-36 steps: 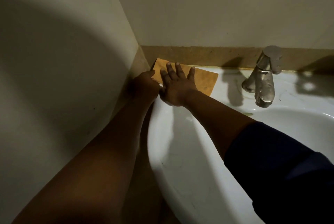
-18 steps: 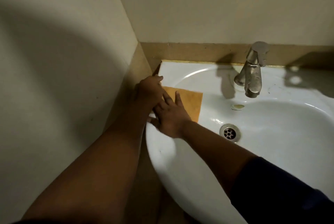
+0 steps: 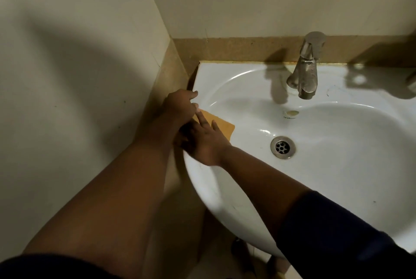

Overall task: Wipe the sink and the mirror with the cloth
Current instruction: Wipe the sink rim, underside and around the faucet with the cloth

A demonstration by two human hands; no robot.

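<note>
An orange cloth [image 3: 223,126] lies flat on the left inner slope of the white sink [image 3: 227,71]. My right hand [image 3: 205,142] presses down on it with fingers spread, and covers most of it. My left hand [image 3: 178,106] sits on the sink's left rim, fingers curled, fingertips at the cloth's upper left corner. My two hands touch each other. No mirror is in view.
A steel faucet [image 3: 306,69] stands at the back of the sink, with the drain [image 3: 283,147] in the bowl's middle. Walls meet in a corner close to the sink's left side. A brown tiled strip [image 3: 236,50] runs behind the sink.
Both hands and the cloth have slid from the back left corner of the sink toward me along the left rim. The view has tilted down, showing the bowl and drain.
</note>
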